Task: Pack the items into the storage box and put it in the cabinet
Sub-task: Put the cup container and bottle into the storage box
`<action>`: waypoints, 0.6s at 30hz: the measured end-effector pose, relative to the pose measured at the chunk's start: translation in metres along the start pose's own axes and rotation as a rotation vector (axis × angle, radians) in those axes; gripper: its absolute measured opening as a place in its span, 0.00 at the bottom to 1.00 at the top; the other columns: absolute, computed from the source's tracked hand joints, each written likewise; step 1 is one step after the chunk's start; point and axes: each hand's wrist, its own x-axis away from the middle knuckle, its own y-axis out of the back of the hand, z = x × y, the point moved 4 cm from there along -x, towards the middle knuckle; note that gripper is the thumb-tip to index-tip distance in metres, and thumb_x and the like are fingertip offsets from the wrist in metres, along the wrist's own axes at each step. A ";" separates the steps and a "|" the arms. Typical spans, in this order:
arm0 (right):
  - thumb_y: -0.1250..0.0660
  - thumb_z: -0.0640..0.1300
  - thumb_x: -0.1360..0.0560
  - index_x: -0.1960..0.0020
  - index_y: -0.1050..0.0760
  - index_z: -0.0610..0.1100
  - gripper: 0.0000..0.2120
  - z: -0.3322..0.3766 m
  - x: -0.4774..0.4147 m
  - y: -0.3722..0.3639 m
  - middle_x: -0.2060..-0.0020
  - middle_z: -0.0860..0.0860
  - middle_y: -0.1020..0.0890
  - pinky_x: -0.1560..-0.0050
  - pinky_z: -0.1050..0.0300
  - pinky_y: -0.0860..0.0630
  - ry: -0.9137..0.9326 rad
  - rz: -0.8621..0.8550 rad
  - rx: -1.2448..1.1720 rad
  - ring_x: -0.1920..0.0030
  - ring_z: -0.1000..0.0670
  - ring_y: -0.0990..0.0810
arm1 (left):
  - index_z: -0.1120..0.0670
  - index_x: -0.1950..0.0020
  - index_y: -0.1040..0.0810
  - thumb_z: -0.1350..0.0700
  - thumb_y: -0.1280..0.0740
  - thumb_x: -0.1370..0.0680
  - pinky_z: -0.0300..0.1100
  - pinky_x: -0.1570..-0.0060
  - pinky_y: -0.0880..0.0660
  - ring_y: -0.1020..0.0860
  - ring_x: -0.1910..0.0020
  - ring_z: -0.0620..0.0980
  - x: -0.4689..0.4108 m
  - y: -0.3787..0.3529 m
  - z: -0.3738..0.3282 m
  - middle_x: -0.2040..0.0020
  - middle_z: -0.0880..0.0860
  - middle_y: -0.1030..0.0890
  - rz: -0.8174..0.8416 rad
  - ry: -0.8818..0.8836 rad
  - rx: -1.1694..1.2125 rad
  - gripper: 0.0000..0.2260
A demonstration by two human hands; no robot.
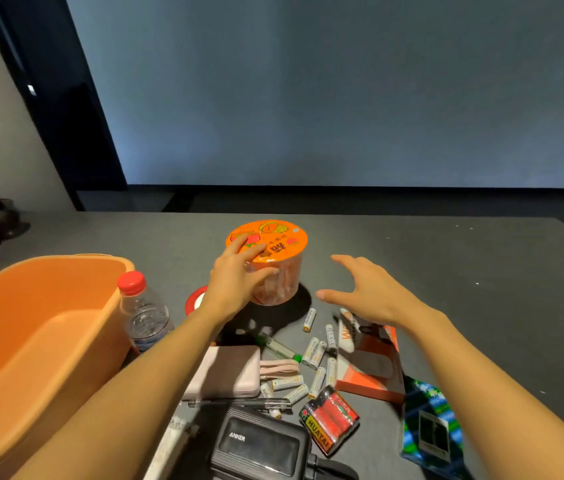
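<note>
While the left hand [239, 282] gripped the round clear plastic tub with orange lid [271, 261] on the grey counter [446, 271], the right hand [367, 289] was open beside it; the tub looked light and smooth, best held around its wall.

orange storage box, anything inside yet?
The visible part of the orange storage box interior shows nothing packed. Its near end runs out of frame and sits behind the left forearm, so that part is unseen. The left hand grips the orange-lidded tub.
</note>
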 end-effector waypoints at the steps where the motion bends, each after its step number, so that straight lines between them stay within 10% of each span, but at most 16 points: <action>1: 0.37 0.68 0.33 0.27 0.46 0.53 0.40 0.009 -0.002 0.004 0.30 0.46 0.36 0.37 0.47 0.33 0.025 -0.018 -0.007 0.33 0.45 0.34 | 0.55 0.37 0.25 0.52 0.26 0.31 0.37 0.36 0.41 0.34 0.31 0.51 -0.003 0.016 -0.006 0.29 0.54 0.33 -0.063 0.001 0.032 0.24; 5: 0.38 0.69 0.35 0.28 0.43 0.53 0.40 0.068 -0.009 0.022 0.32 0.47 0.33 0.39 0.49 0.31 0.182 -0.102 -0.026 0.35 0.46 0.31 | 0.55 0.38 0.24 0.55 0.26 0.32 0.24 0.42 0.45 0.32 0.34 0.49 -0.011 0.107 -0.028 0.31 0.54 0.30 -0.263 -0.066 0.050 0.23; 18: 0.36 0.66 0.33 0.29 0.40 0.52 0.38 0.290 0.007 -0.075 0.32 0.50 0.33 0.36 0.49 0.32 0.498 -0.052 -0.052 0.35 0.49 0.31 | 0.52 0.36 0.25 0.53 0.26 0.33 0.42 0.34 0.38 0.32 0.33 0.50 0.103 0.322 0.132 0.31 0.53 0.30 -0.355 0.094 -0.176 0.25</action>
